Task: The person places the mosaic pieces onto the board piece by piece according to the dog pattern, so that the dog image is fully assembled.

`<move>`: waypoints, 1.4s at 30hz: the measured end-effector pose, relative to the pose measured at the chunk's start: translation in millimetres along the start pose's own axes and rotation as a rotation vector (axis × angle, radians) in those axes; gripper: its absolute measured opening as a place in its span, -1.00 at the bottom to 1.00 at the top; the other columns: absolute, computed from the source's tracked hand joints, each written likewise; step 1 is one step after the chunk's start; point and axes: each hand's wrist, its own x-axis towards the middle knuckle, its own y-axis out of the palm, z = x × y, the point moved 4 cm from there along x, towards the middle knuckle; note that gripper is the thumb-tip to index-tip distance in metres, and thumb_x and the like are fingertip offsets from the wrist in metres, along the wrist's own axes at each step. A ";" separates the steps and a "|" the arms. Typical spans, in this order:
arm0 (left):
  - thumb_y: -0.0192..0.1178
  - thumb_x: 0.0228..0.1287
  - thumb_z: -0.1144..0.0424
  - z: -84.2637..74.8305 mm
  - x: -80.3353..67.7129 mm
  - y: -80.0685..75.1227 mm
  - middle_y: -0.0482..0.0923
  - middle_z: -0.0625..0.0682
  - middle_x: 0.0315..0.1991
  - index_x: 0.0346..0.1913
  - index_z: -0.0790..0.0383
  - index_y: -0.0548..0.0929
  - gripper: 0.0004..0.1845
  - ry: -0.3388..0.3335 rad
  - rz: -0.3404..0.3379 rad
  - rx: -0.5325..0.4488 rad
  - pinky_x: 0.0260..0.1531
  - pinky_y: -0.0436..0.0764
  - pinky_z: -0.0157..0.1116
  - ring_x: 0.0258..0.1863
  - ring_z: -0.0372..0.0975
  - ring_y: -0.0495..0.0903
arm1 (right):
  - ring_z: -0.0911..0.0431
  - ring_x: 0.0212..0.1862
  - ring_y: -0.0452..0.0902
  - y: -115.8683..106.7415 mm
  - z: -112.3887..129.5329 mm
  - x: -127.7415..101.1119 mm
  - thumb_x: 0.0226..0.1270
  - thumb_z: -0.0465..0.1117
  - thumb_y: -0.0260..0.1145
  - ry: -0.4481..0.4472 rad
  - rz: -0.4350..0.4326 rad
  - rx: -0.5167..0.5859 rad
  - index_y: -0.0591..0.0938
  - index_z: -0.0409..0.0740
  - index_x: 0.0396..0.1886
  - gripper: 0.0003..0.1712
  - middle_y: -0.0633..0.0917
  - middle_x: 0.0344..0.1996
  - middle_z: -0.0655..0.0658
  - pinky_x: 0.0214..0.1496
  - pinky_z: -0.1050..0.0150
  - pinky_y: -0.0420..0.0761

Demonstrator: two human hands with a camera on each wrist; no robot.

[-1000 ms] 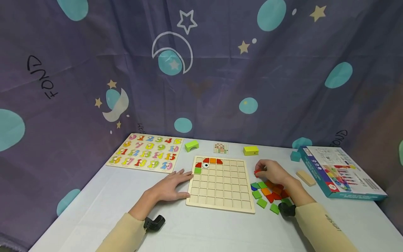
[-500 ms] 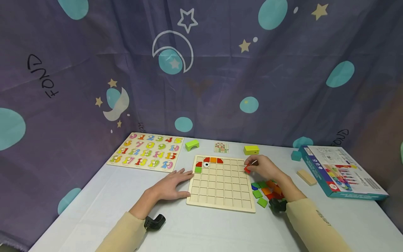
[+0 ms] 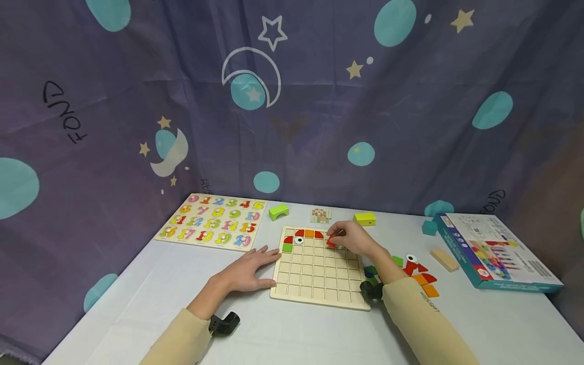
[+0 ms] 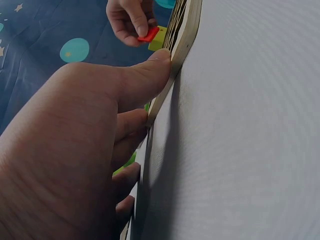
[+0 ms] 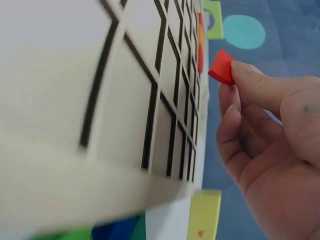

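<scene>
Behind the white tabletop [image 3: 150, 284] hung a purple curtain [image 3: 319, 111] printed with moons and stars. At centre lay the wooden grid board [image 3: 319, 267], with 5 coloured tiles in its far-left corner. The left hand [image 3: 248, 269] lay flat and relaxed, fingers straight, its thumb pressed against the board's left edge. The right hand [image 3: 353, 239] pinched a red tile [image 3: 331, 244] just above the board's upper rows. Loose tiles [image 3: 417, 271] lay right of the board; a number puzzle [image 3: 212, 222] lay to its left.
</scene>
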 end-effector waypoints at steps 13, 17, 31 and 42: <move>0.25 0.32 -0.18 -1.2 0.4 -1.7 0.23 -0.04 0.53 0.51 0.10 0.38 -0.21 0.018 0.003 -0.007 0.48 0.02 0.09 0.54 0.05 0.04 | 0.05 -0.19 0.61 21.8 7.2 27.1 0.35 -0.43 0.36 -0.007 0.027 -0.079 0.71 -0.25 -0.15 -0.88 0.69 -0.23 -0.08 -0.16 0.16 0.65; 0.25 0.32 -0.18 -1.2 0.2 -2.0 0.23 -0.04 0.53 0.51 0.09 0.38 -0.22 0.016 0.004 -0.011 0.48 0.02 0.09 0.55 0.05 0.04 | 0.06 -0.20 0.59 25.2 9.3 28.0 0.35 -0.42 0.36 -0.013 0.021 -0.090 0.70 -0.25 -0.16 -0.90 0.68 -0.27 -0.08 -0.16 0.15 0.63; 0.25 0.32 -0.20 0.1 2.0 -1.9 0.20 -0.05 0.54 0.52 0.08 0.35 -0.20 0.004 0.012 0.011 0.49 0.00 0.05 0.55 0.02 0.02 | 0.10 -0.30 0.58 29.3 11.4 28.1 0.31 -0.38 0.42 -0.018 -0.006 -0.164 0.72 -0.18 -0.30 -0.95 0.66 -0.37 0.00 -0.22 0.17 0.63; 0.25 0.32 -0.19 0.0 1.3 -1.3 0.21 -0.03 0.54 0.52 0.09 0.36 -0.21 0.013 0.008 0.009 0.49 0.00 0.07 0.55 0.04 0.03 | 0.11 -0.28 0.59 22.8 17.0 14.9 0.35 -0.34 0.40 -0.021 0.061 -0.162 0.77 -0.17 -0.24 -0.94 0.72 -0.28 0.00 -0.21 0.19 0.63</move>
